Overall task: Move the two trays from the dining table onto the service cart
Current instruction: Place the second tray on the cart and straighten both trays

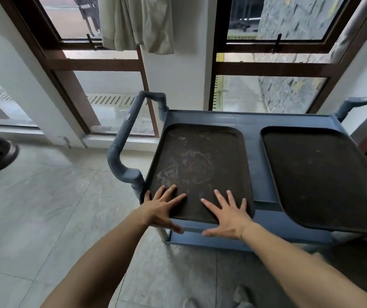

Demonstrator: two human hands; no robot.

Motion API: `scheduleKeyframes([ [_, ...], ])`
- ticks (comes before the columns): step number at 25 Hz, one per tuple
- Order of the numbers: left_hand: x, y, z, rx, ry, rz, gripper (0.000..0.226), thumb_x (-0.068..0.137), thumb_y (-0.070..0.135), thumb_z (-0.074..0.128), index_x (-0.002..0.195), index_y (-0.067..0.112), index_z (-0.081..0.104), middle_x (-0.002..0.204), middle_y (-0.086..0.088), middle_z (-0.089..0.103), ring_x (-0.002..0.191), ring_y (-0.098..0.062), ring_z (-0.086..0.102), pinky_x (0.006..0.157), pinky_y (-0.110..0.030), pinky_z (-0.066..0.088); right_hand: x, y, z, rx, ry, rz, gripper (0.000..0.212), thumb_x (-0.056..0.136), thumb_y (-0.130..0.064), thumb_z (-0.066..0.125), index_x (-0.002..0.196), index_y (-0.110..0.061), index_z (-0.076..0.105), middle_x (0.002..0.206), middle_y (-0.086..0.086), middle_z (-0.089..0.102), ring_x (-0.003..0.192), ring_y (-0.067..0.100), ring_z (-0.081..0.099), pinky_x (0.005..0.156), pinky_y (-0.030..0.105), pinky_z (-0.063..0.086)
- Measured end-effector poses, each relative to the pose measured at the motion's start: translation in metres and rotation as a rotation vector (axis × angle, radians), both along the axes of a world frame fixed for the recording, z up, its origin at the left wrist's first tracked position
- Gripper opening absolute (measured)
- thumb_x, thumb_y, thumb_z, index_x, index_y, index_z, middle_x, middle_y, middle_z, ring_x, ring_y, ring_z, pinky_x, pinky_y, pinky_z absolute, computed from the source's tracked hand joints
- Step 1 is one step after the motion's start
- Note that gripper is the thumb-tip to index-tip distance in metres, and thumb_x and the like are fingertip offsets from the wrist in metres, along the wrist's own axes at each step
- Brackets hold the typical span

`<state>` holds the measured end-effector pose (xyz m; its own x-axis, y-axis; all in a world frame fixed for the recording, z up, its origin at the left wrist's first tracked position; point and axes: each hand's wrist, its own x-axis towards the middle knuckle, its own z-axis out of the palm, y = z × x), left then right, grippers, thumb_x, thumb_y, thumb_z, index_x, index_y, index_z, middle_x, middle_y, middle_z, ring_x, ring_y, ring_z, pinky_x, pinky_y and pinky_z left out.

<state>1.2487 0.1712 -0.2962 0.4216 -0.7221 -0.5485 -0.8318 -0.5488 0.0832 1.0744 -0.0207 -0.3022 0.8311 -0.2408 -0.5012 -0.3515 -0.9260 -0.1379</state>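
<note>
- Two trays are lying on the cart [257, 152]: a left tray [200, 165], smeared with pale marks, and a right tray [325, 174], plain and dark; both are empty.
- Left hand [162, 207] is resting flat on the left tray's near left corner, fingers spread, gripping nothing.
- Right hand [229, 215] is lying flat on the same tray's near edge, fingers spread, thumb hanging off the rim; it too is gripping nothing.
- Step in hand, as judged: the second tray is being seated on the cart top, so the task is appearing nearly done.
- Right tray is overhanging the cart's near edge and sitting askew; the left tray's near rim is also jutting slightly past it.
- Next move, as judged, is calling for a light forward push with both palms, then squaring the right tray.
- Dining table is not showing in view.
</note>
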Motion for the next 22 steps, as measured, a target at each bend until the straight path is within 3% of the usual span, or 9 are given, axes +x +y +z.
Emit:
scheduleKeyframes([
  [3, -0.002, 0.001, -0.003, -0.020, -0.087, -0.049, 0.106, 0.079, 0.063, 0.064, 0.150, 0.053, -0.015, 0.165, 0.000, -0.022, 0.150, -0.036, -0.017, 0.113, -0.073, 0.000, 0.005, 0.005, -0.002, -0.068, -0.013, -0.002, 0.088, 0.082, -0.071, 0.047, 0.145, -0.056, -0.012, 0.162, 0.003, -0.021, 0.144, 0.044, -0.018, 0.105, 0.076, 0.002],
  [7, 0.003, -0.004, 0.002, -0.056, -0.097, -0.052, 0.091, 0.086, 0.041, 0.060, 0.151, 0.054, -0.004, 0.167, 0.000, -0.009, 0.152, -0.035, -0.008, 0.114, -0.072, 0.009, 0.010, 0.002, -0.001, -0.096, -0.004, 0.020, 0.079, 0.086, -0.071, 0.038, 0.143, -0.057, -0.015, 0.162, 0.005, -0.020, 0.144, 0.047, -0.015, 0.104, 0.077, 0.007],
  [14, 0.022, -0.031, 0.012, -0.101, -0.025, 0.001, 0.087, 0.085, 0.030, 0.059, 0.150, 0.057, 0.009, 0.168, 0.001, -0.004, 0.152, -0.035, -0.005, 0.112, -0.073, 0.006, 0.028, -0.029, 0.010, -0.064, -0.003, 0.023, 0.074, 0.084, -0.079, 0.028, 0.139, -0.062, -0.018, 0.162, 0.002, -0.020, 0.145, 0.043, -0.015, 0.105, 0.076, 0.006],
  [22, 0.051, -0.058, 0.007, -0.096, -0.012, 0.035, 0.088, 0.086, 0.025, 0.059, 0.150, 0.058, 0.008, 0.168, 0.004, -0.007, 0.152, -0.033, -0.009, 0.113, -0.071, 0.001, 0.061, -0.057, 0.007, -0.072, -0.001, 0.034, 0.078, 0.082, -0.080, 0.032, 0.141, -0.061, -0.014, 0.162, 0.003, -0.018, 0.145, 0.043, -0.014, 0.106, 0.075, 0.008],
])
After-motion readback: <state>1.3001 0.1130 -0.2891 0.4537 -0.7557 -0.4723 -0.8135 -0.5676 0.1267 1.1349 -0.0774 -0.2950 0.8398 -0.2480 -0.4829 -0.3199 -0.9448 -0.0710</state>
